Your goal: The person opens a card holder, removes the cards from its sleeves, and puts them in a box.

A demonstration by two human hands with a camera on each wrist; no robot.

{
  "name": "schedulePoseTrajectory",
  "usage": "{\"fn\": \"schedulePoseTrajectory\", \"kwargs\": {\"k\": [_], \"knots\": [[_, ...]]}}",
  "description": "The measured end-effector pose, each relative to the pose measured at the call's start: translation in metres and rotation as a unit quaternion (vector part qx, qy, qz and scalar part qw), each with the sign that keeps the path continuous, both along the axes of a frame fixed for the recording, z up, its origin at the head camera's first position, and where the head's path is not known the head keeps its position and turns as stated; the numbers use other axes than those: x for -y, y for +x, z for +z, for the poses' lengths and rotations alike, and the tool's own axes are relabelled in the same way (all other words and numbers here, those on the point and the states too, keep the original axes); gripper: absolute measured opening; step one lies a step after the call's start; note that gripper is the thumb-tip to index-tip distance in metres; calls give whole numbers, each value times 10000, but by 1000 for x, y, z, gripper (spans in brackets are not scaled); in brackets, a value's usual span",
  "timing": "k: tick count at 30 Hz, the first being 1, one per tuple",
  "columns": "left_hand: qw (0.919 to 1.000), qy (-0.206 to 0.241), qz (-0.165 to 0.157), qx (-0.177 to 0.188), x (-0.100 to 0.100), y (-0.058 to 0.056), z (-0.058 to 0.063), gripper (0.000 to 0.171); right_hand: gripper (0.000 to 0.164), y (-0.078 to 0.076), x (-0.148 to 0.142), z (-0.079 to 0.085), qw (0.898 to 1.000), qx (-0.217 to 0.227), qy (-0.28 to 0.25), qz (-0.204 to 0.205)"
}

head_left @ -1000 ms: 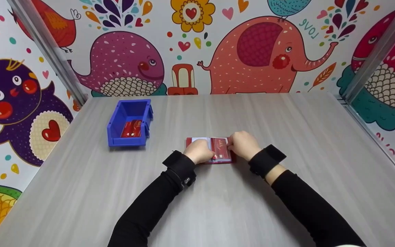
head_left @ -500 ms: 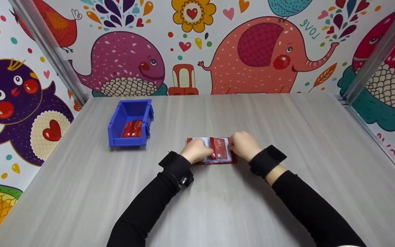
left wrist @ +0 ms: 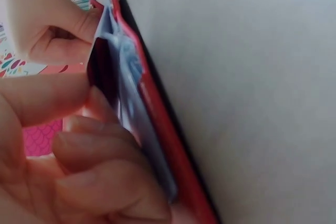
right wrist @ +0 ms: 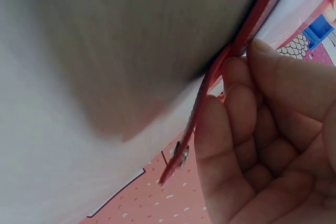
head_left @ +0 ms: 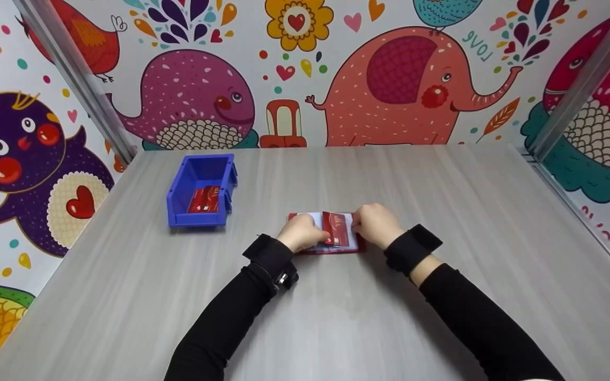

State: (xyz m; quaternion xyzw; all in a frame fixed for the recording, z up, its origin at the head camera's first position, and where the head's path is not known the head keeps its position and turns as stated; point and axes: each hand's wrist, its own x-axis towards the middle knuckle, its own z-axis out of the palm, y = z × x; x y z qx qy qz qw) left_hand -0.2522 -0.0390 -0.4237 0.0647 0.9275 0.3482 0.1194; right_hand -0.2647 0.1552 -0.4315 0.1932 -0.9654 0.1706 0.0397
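Observation:
A card holder with a red cover and clear plastic sleeves lies opened on the table. My left hand pinches the left edge of a red card, whose near side is raised off the sleeve in the left wrist view. How much of the card sits inside a sleeve I cannot tell. At the holder's right edge, my right hand pinches the sleeve and cover between thumb and fingers. A red strap with a metal snap hangs out beside those fingers.
A blue bin stands at the left, with red cards inside. The grey table ends at printed cartoon walls at the back and sides. Both wrists wear black bands.
My left hand has moved slightly left, and the red card has shifted left with it, its left edge lifting. My right hand has stayed in place.

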Motion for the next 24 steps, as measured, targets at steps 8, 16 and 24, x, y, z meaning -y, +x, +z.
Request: {"fn": "schedulePoseTrajectory", "kwargs": {"k": [8,16,24], "knots": [[9998,135,81,107,11,-3,-2,29,8,0,-1,0,9999,-95,-31,73],[9987,457,185,133,21,-1,0,26,10,0,-2,-1,9998,-121,11,126],[9985,463,115,-271,32,2,1,26,11,2,-1,1,9996,-212,7,176]]}}
